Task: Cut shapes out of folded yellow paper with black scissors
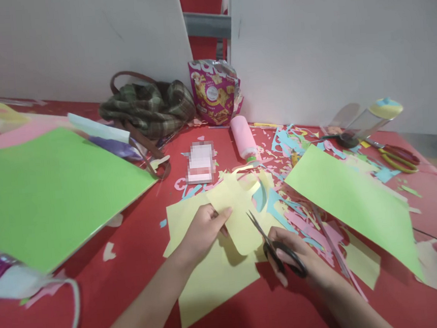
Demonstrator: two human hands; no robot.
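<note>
My left hand (205,229) pinches a pale yellow paper piece (241,228) by its left edge, thumb on top. The piece has a rounded lower end, and a thin curling strip rises from its upper part. In my right hand (297,254) is a pair of black-handled scissors (265,234), fingers through the loops. The blades point up and left, slightly parted, their tips over or beside the paper's right edge; whether they touch it I cannot tell. Larger yellow sheets (211,297) lie flat on the table underneath.
Green sheets (53,194) lie left, another green sheet (360,207) right. Paper scraps (300,218) cover the middle and right. Behind stand a pink bottle (243,136), a purple snack bag (216,92) and a plaid bag (148,106). Yellow-and-red-handled scissors (397,158) and a clear cup (368,123) sit right.
</note>
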